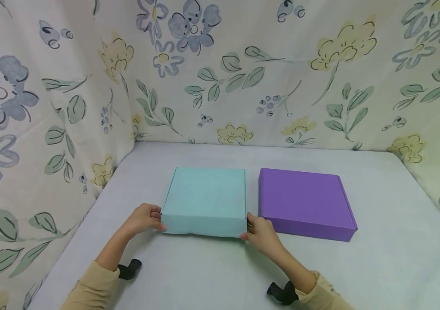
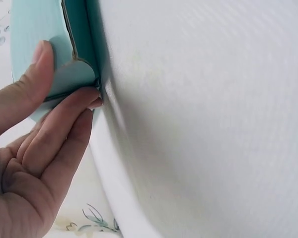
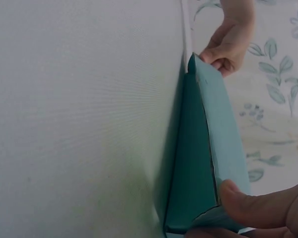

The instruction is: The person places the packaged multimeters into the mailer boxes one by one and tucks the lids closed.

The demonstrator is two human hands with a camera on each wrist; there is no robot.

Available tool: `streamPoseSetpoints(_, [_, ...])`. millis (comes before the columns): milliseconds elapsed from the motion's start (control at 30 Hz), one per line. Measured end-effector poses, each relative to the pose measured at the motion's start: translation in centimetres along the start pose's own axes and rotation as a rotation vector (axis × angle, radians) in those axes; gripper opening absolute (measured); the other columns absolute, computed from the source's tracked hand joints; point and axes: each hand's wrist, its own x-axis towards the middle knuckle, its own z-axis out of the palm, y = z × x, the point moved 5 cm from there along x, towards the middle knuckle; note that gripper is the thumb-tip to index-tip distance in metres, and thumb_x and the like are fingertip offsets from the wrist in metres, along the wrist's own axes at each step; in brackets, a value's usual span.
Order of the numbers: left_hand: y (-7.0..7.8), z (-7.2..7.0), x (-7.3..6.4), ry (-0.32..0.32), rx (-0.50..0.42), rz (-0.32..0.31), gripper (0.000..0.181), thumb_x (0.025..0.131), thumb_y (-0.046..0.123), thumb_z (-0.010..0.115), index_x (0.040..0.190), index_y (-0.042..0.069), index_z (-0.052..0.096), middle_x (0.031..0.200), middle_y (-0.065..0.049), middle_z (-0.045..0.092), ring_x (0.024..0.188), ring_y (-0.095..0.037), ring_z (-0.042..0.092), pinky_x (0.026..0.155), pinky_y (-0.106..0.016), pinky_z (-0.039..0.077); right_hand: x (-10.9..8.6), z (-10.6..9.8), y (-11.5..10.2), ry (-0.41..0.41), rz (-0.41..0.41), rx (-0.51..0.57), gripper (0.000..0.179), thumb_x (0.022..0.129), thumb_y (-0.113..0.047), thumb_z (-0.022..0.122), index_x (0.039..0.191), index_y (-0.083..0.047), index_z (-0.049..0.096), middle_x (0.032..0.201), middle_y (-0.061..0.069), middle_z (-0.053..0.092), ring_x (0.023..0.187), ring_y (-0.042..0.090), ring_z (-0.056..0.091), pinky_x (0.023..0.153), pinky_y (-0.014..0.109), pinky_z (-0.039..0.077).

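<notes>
A light blue cardboard box (image 1: 204,191) with its lid down lies flat on the table. My left hand (image 1: 145,218) grips its front left corner, thumb on the front flap and fingers curled at the side. At the front right corner my right hand (image 1: 262,234) holds the box the same way. Seen from the right wrist, the front flap (image 3: 223,129) stands slightly out from the darker teal inner wall (image 3: 191,153), with my thumb (image 3: 253,203) against it. The left wrist view shows my left thumb (image 2: 37,74) on the flap's outer face.
A closed purple box (image 1: 305,198) lies close to the right of the light blue one, near my right hand. The white-covered table (image 1: 204,275) meets a floral cloth (image 1: 224,86) at the back and sides. Black wrist mounts (image 1: 130,270) stick out beside my sleeves.
</notes>
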Motion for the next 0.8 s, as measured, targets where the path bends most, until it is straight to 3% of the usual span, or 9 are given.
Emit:
streamPoseSetpoints(200, [0.5, 0.0, -0.1, 0.041, 0.046, -0.028, 0.064, 0.071, -0.003, 0.083, 0.120, -0.026, 0.049, 0.109, -0.033, 0.064, 0.102, -0.041, 0.064, 0.089, -0.049, 0.052, 0.3, 0.0, -0.6, 0.057, -0.072, -0.157, 0.046, 0.074, 0.011, 0.076, 0.117, 0.017, 0.059, 0.112, 0.032, 0.063, 0.098, 0.037, 0.067, 0.062, 0.025, 0.056])
streamPoseSetpoints(333, [0.7, 0.0, -0.1, 0.040, 0.065, -0.039, 0.065, 0.072, -0.001, 0.083, 0.121, -0.025, 0.049, 0.111, -0.033, 0.063, 0.103, -0.041, 0.064, 0.089, -0.049, 0.052, 0.5, -0.3, -0.8, 0.102, -0.115, -0.308, 0.033, 0.072, 0.003, 0.081, 0.100, 0.010, 0.064, 0.090, 0.022, 0.070, 0.077, 0.022, 0.068, 0.053, 0.023, 0.048])
streamPoseSetpoints(433, [0.8, 0.1, -0.1, 0.033, 0.080, -0.029, 0.066, 0.073, 0.001, 0.083, 0.123, -0.024, 0.048, 0.114, -0.033, 0.062, 0.105, -0.041, 0.063, 0.089, -0.049, 0.052, 0.6, -0.7, -0.8, 0.101, -0.087, -0.364, 0.040, 0.074, -0.003, 0.082, 0.108, 0.010, 0.065, 0.092, 0.022, 0.070, 0.065, 0.016, 0.057, 0.051, 0.025, 0.043])
streamPoseSetpoints(500, [1.0, 0.1, -0.2, 0.032, 0.091, -0.002, 0.069, 0.073, 0.003, 0.084, 0.125, -0.022, 0.047, 0.119, -0.034, 0.059, 0.109, -0.044, 0.060, 0.090, -0.051, 0.051, 0.8, -1.1, -0.7, 0.092, -0.053, -0.359, 0.053, 0.076, -0.005, 0.081, 0.121, 0.012, 0.060, 0.106, 0.026, 0.068, 0.077, 0.023, 0.065, 0.057, 0.028, 0.047])
streamPoseSetpoints(600, [1.1, 0.0, -0.1, 0.033, 0.058, 0.047, 0.074, 0.074, 0.001, 0.082, 0.133, -0.019, 0.043, 0.130, -0.035, 0.051, 0.118, -0.047, 0.053, 0.095, -0.053, 0.047, 1.2, -1.3, -0.5, 0.076, -0.022, -0.295, 0.066, 0.078, -0.004, 0.079, 0.133, 0.015, 0.049, 0.119, 0.029, 0.062, 0.095, 0.033, 0.066, 0.066, 0.035, 0.054])
streamPoseSetpoints(633, [1.1, -0.1, -0.1, 0.028, 0.028, 0.066, 0.076, 0.074, -0.001, 0.081, 0.136, -0.018, 0.040, 0.135, -0.036, 0.047, 0.122, -0.048, 0.050, 0.098, -0.053, 0.046, 1.4, -1.3, -0.5, 0.070, -0.023, -0.284, 0.069, 0.078, -0.003, 0.079, 0.135, 0.015, 0.046, 0.122, 0.029, 0.060, 0.109, 0.037, 0.062, 0.075, 0.039, 0.055])
streamPoseSetpoints(700, [1.2, -0.2, 0.1, 0.012, -0.035, 0.094, 0.080, 0.076, -0.004, 0.078, 0.141, -0.017, 0.033, 0.143, -0.035, 0.038, 0.128, -0.049, 0.043, 0.102, -0.053, 0.042, 1.6, -1.2, -0.5, 0.044, -0.013, -0.246, 0.075, 0.078, -0.001, 0.079, 0.139, 0.016, 0.039, 0.132, 0.031, 0.052, 0.119, 0.040, 0.055, 0.087, 0.044, 0.053])
streamPoseSetpoints(800, [1.1, -0.2, 0.4, -0.035, -0.127, 0.106, 0.086, 0.077, -0.007, 0.076, 0.145, -0.017, 0.024, 0.149, -0.036, 0.028, 0.133, -0.050, 0.034, 0.105, -0.052, 0.037, 2.0, -0.8, -0.4, -0.005, -0.012, -0.217, 0.084, 0.076, 0.004, 0.078, 0.142, 0.019, 0.029, 0.144, 0.033, 0.037, 0.133, 0.043, 0.038, 0.104, 0.051, 0.040])
